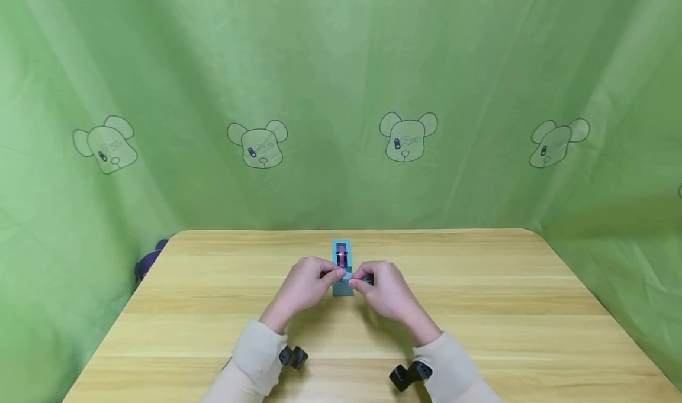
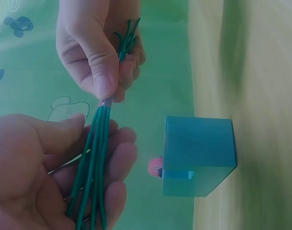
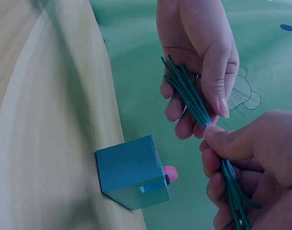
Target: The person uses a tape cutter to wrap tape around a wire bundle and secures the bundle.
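A bundle of thin green stems, like wires (image 2: 91, 167), runs between the hands, with a short clear band like tape (image 2: 106, 102) round its middle. My right hand (image 1: 391, 290) pinches the bundle at this band between thumb and fingers; loose ends fan out behind its grip. Curled under the other half are the fingers of my left hand (image 1: 306, 284), its thumb standing off a little. Just past the hands, a blue tape dispenser (image 3: 129, 165) stands on the table, a pink roll core (image 1: 342, 254) showing in its top.
The wood-grain table (image 1: 506, 308) stretches out on both sides of the hands. Behind it hangs a green curtain (image 1: 330, 65) with bear-head prints. Something purple (image 1: 146, 265) shows past the left table edge. Black wrist cameras (image 1: 293, 357) sit at the sleeves.
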`<control>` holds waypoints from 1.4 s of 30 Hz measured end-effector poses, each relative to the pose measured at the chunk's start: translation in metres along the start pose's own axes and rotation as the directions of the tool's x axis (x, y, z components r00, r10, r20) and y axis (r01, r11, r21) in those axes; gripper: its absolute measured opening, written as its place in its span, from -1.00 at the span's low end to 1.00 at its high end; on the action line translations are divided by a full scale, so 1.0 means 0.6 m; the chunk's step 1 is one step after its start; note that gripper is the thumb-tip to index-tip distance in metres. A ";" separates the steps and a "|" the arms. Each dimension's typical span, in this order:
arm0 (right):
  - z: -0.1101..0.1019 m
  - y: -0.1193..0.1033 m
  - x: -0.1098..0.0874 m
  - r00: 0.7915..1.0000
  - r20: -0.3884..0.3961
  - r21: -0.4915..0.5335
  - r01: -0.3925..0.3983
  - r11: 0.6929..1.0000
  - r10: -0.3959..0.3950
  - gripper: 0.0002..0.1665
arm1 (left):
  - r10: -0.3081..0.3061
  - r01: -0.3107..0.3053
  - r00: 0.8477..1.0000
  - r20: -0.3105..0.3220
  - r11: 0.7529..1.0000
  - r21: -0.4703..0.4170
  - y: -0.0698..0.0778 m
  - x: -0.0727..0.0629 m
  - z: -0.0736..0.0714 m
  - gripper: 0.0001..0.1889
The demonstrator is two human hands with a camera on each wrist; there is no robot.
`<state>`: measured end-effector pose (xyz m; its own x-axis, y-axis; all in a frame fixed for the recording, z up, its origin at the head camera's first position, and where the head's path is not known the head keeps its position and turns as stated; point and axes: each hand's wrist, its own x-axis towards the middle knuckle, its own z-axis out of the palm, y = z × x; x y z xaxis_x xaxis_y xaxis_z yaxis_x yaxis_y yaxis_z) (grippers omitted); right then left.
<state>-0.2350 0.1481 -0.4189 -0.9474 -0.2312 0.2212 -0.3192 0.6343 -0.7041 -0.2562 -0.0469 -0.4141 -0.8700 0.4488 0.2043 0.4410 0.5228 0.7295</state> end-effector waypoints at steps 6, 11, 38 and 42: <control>-0.009 -0.007 -0.003 1.000 -0.005 0.011 0.001 1.000 -0.001 -0.90 | -0.004 0.004 1.000 0.014 1.000 -0.007 0.007 -0.001 -0.002 -0.67; -0.015 -0.012 -0.004 1.000 -0.012 0.000 0.015 1.000 -0.015 -0.92 | -0.020 0.021 0.999 0.027 1.000 -0.023 0.017 -0.005 -0.009 -0.65; -0.046 -0.054 -0.022 0.997 -0.033 -0.035 0.071 0.997 -0.072 -0.91 | 0.018 -0.023 0.998 0.056 0.997 0.074 0.062 -0.026 -0.032 -0.79; -0.048 -0.060 -0.025 0.996 -0.035 -0.037 0.077 0.996 -0.078 -0.91 | 0.027 -0.031 0.998 0.050 0.996 0.088 0.067 -0.028 -0.034 -0.78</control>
<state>-0.2098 0.1501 -0.3772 -0.9197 -0.2541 0.2992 -0.3918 0.6413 -0.6598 -0.2283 -0.0482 -0.3751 -0.8457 0.4985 0.1905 0.4854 0.5702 0.6628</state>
